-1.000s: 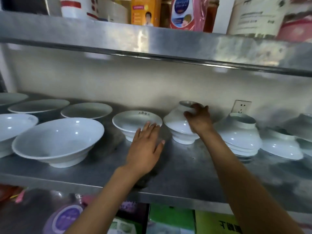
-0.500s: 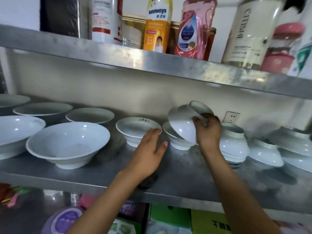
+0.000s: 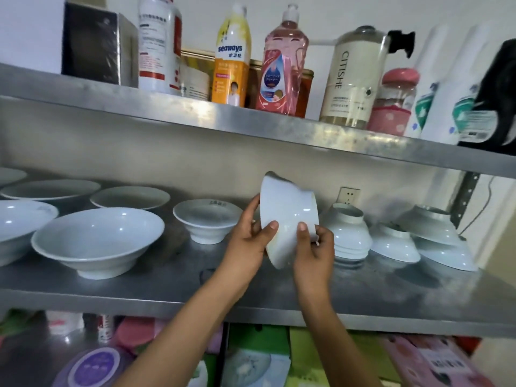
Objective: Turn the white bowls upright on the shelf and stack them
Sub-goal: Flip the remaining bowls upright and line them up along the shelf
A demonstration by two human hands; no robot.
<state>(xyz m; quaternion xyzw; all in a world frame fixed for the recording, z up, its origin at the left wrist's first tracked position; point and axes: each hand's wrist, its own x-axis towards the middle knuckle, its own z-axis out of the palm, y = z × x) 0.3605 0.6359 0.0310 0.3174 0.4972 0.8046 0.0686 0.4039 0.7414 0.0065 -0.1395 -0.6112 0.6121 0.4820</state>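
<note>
So we've got the white bowl [image 3: 289, 216] up off the steel shelf [image 3: 173, 277] and tipped on its side, held in the air in front of the back wall. Its foot ring points up and to the right, toward the wall socket [image 3: 348, 195], and the rim runs steeply from top left down to bottom right, with the open mouth facing left toward our left hand [image 3: 245, 244]. We can't see inside it from here. Both hands are on it: the left one is curled around the rim edge with the thumb pressed on the outer wall, and our right hand [image 3: 314, 252] pinches the lower part of the wall, thumb on the front, fingers tucked behind. Half a second ago only the right hand had the bowl, gripping it by the foot just above another bowl, while the left hovered open near the small upright bowl [image 3: 208, 220]; now the left has come over to share the grip and the bowl sits higher and turned further. Just to the right, the upside-down stack [image 3: 347, 233] is untouched, with more inverted bowls [image 3: 427, 241] beyond it.
</note>
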